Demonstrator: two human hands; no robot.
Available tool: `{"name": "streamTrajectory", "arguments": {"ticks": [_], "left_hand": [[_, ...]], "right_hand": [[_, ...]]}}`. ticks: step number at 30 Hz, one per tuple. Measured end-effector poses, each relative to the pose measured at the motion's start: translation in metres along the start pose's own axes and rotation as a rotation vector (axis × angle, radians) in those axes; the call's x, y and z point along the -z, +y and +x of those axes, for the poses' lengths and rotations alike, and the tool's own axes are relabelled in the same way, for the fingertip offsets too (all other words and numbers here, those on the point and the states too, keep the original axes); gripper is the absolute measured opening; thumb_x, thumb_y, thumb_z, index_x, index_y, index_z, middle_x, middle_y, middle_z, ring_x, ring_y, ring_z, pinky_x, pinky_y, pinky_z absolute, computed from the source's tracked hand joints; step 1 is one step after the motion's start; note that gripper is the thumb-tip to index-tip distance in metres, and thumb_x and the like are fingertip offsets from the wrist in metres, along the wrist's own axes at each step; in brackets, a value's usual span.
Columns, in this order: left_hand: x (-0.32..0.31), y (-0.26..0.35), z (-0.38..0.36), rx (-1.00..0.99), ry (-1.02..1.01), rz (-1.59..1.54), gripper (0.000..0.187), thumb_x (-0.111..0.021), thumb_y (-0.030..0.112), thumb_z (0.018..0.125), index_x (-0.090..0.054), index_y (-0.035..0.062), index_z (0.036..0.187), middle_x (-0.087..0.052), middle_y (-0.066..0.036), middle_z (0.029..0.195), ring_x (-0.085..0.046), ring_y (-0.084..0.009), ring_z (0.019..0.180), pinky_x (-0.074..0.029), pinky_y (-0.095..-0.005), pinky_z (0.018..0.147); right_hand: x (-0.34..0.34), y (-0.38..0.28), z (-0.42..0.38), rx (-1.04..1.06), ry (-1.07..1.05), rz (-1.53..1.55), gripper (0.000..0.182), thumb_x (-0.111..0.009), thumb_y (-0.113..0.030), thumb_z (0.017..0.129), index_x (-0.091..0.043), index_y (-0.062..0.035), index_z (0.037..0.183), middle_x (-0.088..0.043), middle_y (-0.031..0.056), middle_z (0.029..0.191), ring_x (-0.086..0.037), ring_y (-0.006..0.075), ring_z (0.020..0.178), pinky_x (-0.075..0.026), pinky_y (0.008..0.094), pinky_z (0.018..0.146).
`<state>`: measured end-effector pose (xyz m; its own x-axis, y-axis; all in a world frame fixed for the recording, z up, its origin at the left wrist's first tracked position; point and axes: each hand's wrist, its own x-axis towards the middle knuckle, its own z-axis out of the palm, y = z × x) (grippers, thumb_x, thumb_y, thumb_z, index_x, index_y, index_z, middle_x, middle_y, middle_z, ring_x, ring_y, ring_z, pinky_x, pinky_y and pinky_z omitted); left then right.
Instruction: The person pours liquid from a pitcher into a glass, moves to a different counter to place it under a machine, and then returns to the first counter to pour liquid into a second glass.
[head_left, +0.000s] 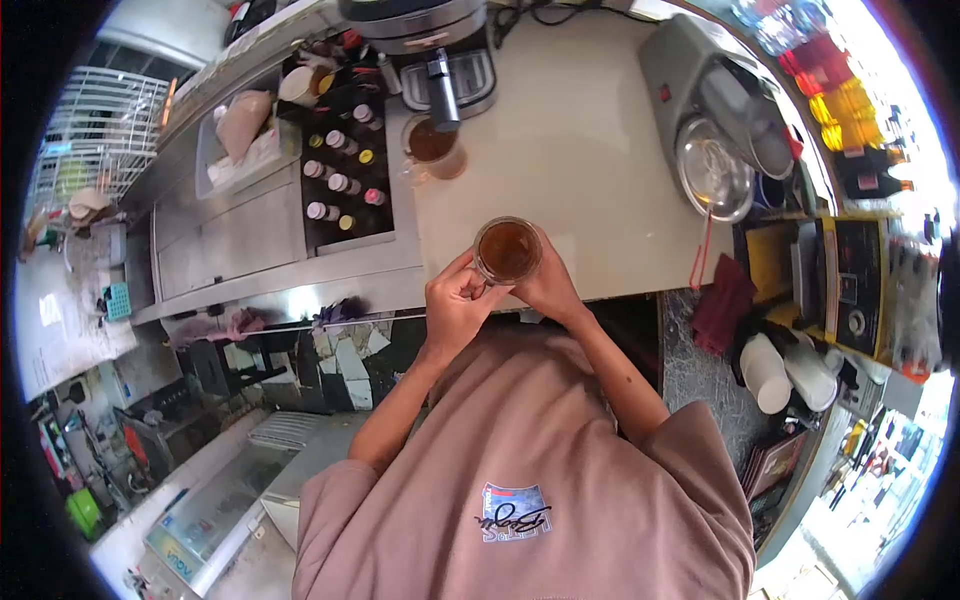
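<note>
A round clear cup of brown drink (507, 251) is held between both hands over the front edge of the pale counter. My left hand (461, 300) is closed at the cup's left side, fingers touching near its rim. Round the cup's right side wraps my right hand (548, 281), its fingers partly hidden behind the cup. Farther back on the counter stands a second clear vessel with brown liquid (436, 148), just below the handle of a coffee machine (443, 88). Neither hand touches that vessel.
Bottles with pale, yellow and pink caps (342, 183) fill a recess at the left, beside a clear plastic bin (240, 145). At the right are a grey machine with a metal bowl (715, 170), a dark red cloth (724, 305) and stacked white cups (765, 373).
</note>
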<state>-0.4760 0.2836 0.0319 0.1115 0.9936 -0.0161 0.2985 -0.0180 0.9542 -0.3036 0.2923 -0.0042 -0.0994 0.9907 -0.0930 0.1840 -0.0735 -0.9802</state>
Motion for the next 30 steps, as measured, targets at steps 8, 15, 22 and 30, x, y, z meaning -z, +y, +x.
{"name": "streamTrajectory", "arguments": {"ticks": [8,15,22,30], "left_hand": [[0.038,-0.023,0.001,0.066,0.105,-0.032,0.047,-0.087,0.008,0.075,-0.045,-0.0021,0.056,-0.071,-0.025,0.115,-0.044,0.0002,0.051,-0.035,-0.0232,0.044],[0.051,-0.018,0.007,0.065,0.187,-0.002,0.045,-0.086,0.011,0.077,-0.048,-0.0005,0.056,-0.064,-0.008,0.071,-0.040,-0.0017,0.050,-0.039,-0.0238,0.048],[0.058,-0.025,0.011,0.107,0.169,0.004,0.045,-0.086,0.014,0.077,-0.048,-0.0003,0.056,-0.042,-0.001,0.050,-0.040,-0.0047,0.050,-0.046,-0.0266,0.055],[0.058,-0.027,0.015,0.091,0.159,0.031,0.046,-0.087,0.014,0.075,-0.047,-0.0012,0.057,-0.054,-0.004,0.068,-0.042,-0.0056,0.052,-0.040,-0.0267,0.050]], "right_hand": [[-0.033,0.002,0.040,0.189,-0.136,-0.279,0.076,-0.086,-0.017,0.069,-0.051,-0.0047,0.135,-0.059,0.0162,0.132,-0.053,0.0365,0.125,-0.043,0.0449,0.105],[-0.045,0.010,0.057,0.289,-0.196,-0.404,0.075,-0.087,-0.018,0.066,-0.054,-0.0052,0.132,-0.062,0.0145,0.128,-0.055,0.0369,0.121,-0.043,0.0459,0.104],[-0.050,-0.009,0.067,0.271,-0.257,-0.408,0.066,-0.086,-0.018,0.068,-0.059,-0.0063,0.127,-0.065,0.0133,0.122,-0.056,0.0361,0.117,-0.043,0.0456,0.103],[-0.047,-0.007,0.069,0.249,-0.266,-0.443,0.061,-0.085,-0.017,0.069,-0.061,-0.0060,0.124,-0.064,0.0131,0.123,-0.056,0.0368,0.116,-0.043,0.0449,0.102]]}}
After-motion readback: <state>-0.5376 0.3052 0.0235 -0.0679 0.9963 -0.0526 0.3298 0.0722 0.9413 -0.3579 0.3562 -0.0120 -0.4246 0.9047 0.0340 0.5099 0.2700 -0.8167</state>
